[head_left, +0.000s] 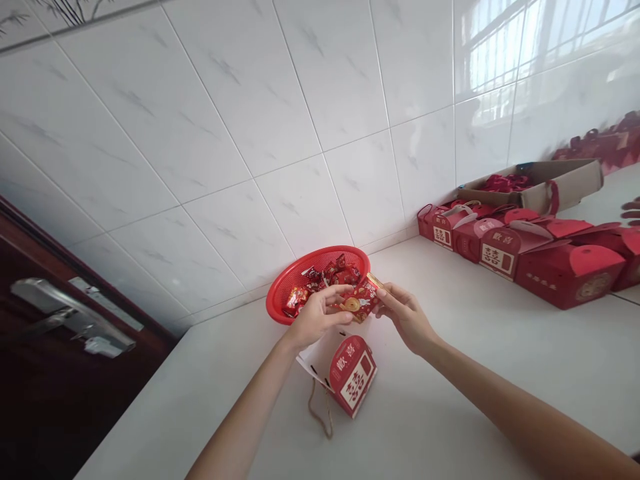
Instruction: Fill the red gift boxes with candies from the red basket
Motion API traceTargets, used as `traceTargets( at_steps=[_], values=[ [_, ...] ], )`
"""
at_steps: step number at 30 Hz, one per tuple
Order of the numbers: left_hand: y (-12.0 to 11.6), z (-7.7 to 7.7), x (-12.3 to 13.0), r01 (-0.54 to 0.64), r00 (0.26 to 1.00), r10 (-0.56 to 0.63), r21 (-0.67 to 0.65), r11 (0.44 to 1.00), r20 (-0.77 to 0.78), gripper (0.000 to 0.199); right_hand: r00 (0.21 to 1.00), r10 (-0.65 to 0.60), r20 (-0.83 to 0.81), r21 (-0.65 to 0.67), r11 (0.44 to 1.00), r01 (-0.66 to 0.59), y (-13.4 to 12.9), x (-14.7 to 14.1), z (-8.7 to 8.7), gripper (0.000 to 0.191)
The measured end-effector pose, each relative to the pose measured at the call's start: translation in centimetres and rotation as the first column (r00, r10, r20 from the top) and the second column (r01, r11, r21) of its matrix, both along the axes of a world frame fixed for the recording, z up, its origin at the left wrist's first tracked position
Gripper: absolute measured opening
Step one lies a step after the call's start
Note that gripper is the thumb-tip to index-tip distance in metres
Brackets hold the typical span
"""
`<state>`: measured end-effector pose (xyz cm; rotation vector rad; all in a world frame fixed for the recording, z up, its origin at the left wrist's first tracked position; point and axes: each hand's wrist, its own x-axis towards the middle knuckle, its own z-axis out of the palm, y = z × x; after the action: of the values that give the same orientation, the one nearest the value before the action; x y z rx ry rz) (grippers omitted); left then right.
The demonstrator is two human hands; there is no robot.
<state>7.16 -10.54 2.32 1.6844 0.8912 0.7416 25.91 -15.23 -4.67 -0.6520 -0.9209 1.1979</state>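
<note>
Between my two hands is a red and gold candy packet (364,300) with a small white figure printed on it. My left hand (323,312) pinches its left side with thumb and fingers. At its right edge, my right hand (403,313) grips it near the gold crimped end. Just below the hands, a red gift box (345,377) with white lettering stands on the table, its top open and a twine handle (320,417) hanging out on the left. Behind the hands, a red plastic basket (277,293) holds several shiny wrapped sweets (320,277).
Several red gift boxes (560,267) stand along the right side. Behind them is a cardboard carton (565,187) with dark red ribbons (505,183). Another person's hand (633,212) shows at the right edge. A tiled wall (280,133) backs the white table (425,400); a door handle (75,313) is at left.
</note>
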Motion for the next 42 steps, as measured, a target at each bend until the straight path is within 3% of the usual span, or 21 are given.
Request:
traceTargets(
  at_steps=[3, 9, 15, 17, 19, 22, 25, 29, 32, 36, 39, 42],
  values=[
    [-0.5, 0.8, 0.0, 0.111, 0.989, -0.111, -0.01, 0.994, -0.098, 0.056, 0.999, -0.005, 0.045, 0.016, 1.0, 0.004, -0.2, -0.1, 0.2, 0.039],
    [-0.8, 1.7, 1.3, 0.16, 0.977, -0.149, 0.061, 0.985, -0.153, 0.037, 0.992, 0.016, 0.124, 0.002, 1.0, -0.017, -0.5, -0.3, 0.1, 0.043],
    [-0.8, 1.3, 1.6, 0.127, 0.991, -0.123, 0.109, 0.986, -0.05, 0.037, 0.984, 0.124, 0.131, 0.007, 0.992, -0.126, -0.6, -0.4, 0.2, 0.037],
    [0.3, 1.6, 0.7, 0.064, 0.997, -0.059, 0.132, 0.989, -0.041, 0.039, 0.981, 0.126, 0.147, -0.007, 0.992, -0.127, -0.6, -0.4, 0.3, 0.035],
    [2.4, 2.1, -0.7, -0.074, 0.995, 0.085, 0.2, 0.977, -0.047, 0.043, 0.985, 0.097, 0.143, -0.041, 0.995, -0.092, -0.6, -0.3, 0.3, 0.033],
    [6.2, 2.4, -3.4, -0.277, 0.94, 0.326, 0.332, 0.902, -0.1, 0.047, 0.995, 0.025, 0.098, -0.111, 0.994, -0.014, -0.4, 0.0, 0.3, 0.031],
    [9.1, 1.5, -5.5, -0.27, 0.87, 0.392, 0.375, 0.887, -0.3, 0.037, 0.998, -0.047, 0.044, -0.165, 0.985, 0.054, -0.2, 0.3, 0.3, 0.027],
    [10.5, -0.8, -6.7, -0.134, 0.785, 0.287, 0.302, 0.944, -0.549, 0.016, 0.996, -0.082, 0.016, -0.194, 0.977, 0.084, -0.1, 0.5, 0.4, 0.021],
    [11.0, -1.8, -6.7, -0.064, 0.687, 0.213, 0.235, 0.97, -0.694, 0.032, 0.997, -0.073, 0.014, -0.202, 0.977, 0.074, -0.1, 0.4, 0.3, 0.02],
    [12.2, -2.2, -6.0, -0.021, 0.606, 0.198, 0.233, 0.972, -0.77, 0.051, 0.998, -0.062, 0.024, -0.209, 0.976, 0.066, 0.0, 0.3, 0.1, 0.021],
    [13.1, -2.7, -5.3, -0.011, 0.593, 0.235, 0.285, 0.959, -0.77, 0.03, 0.998, -0.055, 0.03, -0.216, 0.974, 0.06, 0.1, 0.3, 0.0, 0.022],
    [13.4, -3.2, -5.2, -0.022, 0.635, 0.261, 0.321, 0.947, -0.727, 0.012, 0.998, -0.058, 0.027, -0.216, 0.974, 0.063, 0.1, 0.4, -0.1, 0.023]
  ],
)
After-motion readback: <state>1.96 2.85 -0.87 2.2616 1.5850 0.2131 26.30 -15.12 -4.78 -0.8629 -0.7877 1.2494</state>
